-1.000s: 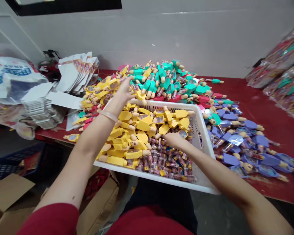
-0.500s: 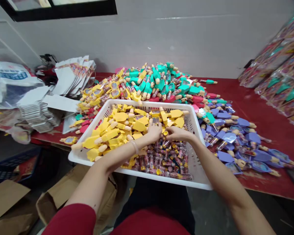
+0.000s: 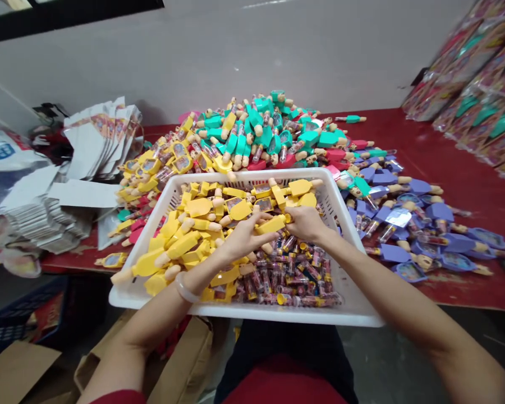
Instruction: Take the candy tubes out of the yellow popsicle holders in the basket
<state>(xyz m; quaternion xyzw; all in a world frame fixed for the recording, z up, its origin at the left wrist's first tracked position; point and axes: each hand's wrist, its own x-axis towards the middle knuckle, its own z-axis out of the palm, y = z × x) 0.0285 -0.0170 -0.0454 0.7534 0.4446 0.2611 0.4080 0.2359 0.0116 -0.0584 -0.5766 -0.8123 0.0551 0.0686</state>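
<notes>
The left hand [image 3: 243, 238] has its grip closed on a yellow piece [image 3: 271, 225], over the white basket [image 3: 151, 305], while the right hand [image 3: 308, 223] meets its far end, though I cannot tell whether that grip pinches anything. Steady support and an aligned end would probably serve best here; the piece looks smooth and blocky, with clear tubes [image 3: 303, 275] just nearer than the grip and more yellow pieces [image 3: 185, 244] to its left.

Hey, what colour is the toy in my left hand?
The toy in your left hand is yellow; the head view shows it best.
</notes>
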